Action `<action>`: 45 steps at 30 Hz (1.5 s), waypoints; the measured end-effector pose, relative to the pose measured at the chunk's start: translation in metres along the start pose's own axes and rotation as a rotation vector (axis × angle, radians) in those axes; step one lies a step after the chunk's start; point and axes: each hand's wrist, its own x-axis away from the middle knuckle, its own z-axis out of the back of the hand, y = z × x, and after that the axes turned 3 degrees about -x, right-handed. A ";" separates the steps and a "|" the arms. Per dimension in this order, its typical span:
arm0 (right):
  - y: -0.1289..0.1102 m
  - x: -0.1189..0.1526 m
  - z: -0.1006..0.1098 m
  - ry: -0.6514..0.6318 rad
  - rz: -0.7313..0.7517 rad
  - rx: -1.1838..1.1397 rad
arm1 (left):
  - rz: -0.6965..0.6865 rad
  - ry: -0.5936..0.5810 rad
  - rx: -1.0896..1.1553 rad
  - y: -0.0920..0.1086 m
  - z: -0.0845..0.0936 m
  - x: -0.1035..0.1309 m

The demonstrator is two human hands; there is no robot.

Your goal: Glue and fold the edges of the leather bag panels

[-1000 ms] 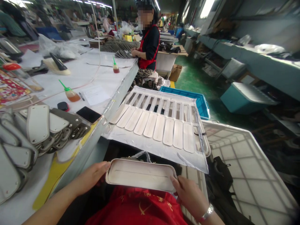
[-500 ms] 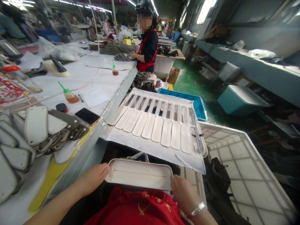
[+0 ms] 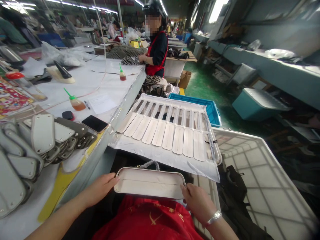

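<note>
A long cream panel (image 3: 151,183) with rounded corners and a thin line along its middle lies across my lap, held by its two ends. My left hand (image 3: 106,186) pinches the left end between thumb and fingers. At the other end, my right hand (image 3: 196,200) is closed round the right corner. Behind the panel's far edge shows a loop wrapped in clear plastic (image 3: 151,164), beside a small gold-coloured metal piece. Just beyond, a row of similar cream pieces (image 3: 158,133) lies on a white cloth-covered slatted rack (image 3: 165,160).
On my left, the white worktable (image 3: 82,80) carries stacked grey panels (image 3: 43,133), a phone (image 3: 95,123) and glue bottles (image 3: 76,103). A white crate (image 3: 265,173) with dark items stands at right. A blue crate (image 3: 212,115) sits behind the rack. A co-worker (image 3: 158,50) handles grey pieces.
The panel has risen slightly and shifted a little right, both hands still at its ends. My view has turned slightly, and the table things appear further right.
</note>
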 end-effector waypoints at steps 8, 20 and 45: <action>-0.010 -0.001 0.005 -0.020 -0.037 0.052 | -0.023 0.054 -0.328 0.006 -0.002 -0.015; -0.002 -0.006 0.002 -0.046 0.260 0.452 | -0.063 0.033 -0.124 -0.001 -0.004 -0.012; -0.038 0.006 0.009 0.320 0.290 0.249 | 0.215 -0.237 0.247 0.000 0.004 -0.005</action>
